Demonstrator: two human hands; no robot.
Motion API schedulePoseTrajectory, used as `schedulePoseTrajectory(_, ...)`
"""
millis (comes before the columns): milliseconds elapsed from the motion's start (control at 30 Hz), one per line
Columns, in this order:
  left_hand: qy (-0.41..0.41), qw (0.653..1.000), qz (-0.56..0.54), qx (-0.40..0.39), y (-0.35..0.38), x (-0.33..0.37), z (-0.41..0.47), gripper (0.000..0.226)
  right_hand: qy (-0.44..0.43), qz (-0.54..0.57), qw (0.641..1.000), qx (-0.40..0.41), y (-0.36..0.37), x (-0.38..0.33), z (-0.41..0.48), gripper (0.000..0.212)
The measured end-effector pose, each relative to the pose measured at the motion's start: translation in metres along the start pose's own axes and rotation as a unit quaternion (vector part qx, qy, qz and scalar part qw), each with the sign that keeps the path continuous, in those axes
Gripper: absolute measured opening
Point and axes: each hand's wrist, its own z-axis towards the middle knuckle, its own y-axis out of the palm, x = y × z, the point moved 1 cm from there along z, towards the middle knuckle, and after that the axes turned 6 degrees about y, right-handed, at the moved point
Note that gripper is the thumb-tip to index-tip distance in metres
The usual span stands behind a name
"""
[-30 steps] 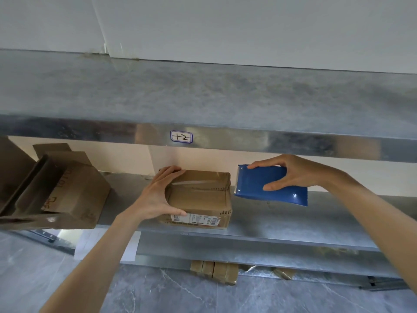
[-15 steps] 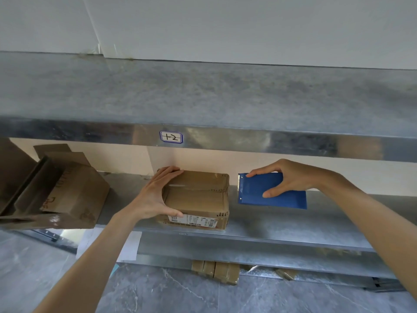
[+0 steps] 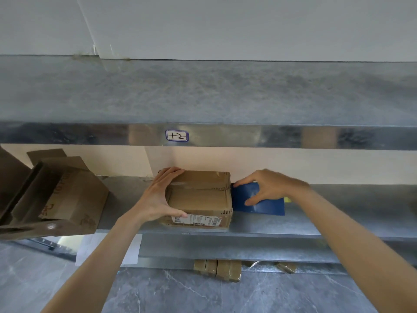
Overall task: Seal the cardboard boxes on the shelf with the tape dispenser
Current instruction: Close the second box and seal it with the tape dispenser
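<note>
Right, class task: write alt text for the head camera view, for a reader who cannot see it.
A person's left hand grips a small brown cardboard box on a grey metal shelf, while the right hand holds a flat blue tape dispenser at the box's right side. A larger open cardboard box lies tipped at left.

Blue tape dispenser [image 3: 259,205] largely covered by right hand [image 3: 268,187], working parts not discernible, left side of small box [image 3: 203,197] masked by left hand [image 3: 158,199], shipping label [image 3: 198,220] print too small to read, open carton [image 3: 67,199] cut off at left edge, packs [image 3: 217,271] on floor half hidden beneath shelf [image 3: 293,229].
</note>
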Motion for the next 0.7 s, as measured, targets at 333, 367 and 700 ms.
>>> schedulePoseTrajectory(333, 0.017, 1.0, 0.014, 0.018, 0.0, 0.001, -0.001, 0.12, 0.1, 0.069, 0.983, 0.136, 0.059, 0.014, 0.003, 0.076)
schedulePoseTrajectory(367, 0.019, 1.0, 0.013, 0.019, -0.001, 0.002, -0.002, 0.12, 0.103, 0.075, 0.982, 0.138, 0.066, 0.014, 0.004, 0.078)
schedulePoseTrajectory(700, 0.005, 1.0, 0.017, 0.024, -0.007, -0.002, -0.016, 0.122, 0.125, 0.065, 0.976, 0.167, 0.099, 0.007, 0.017, 0.088)
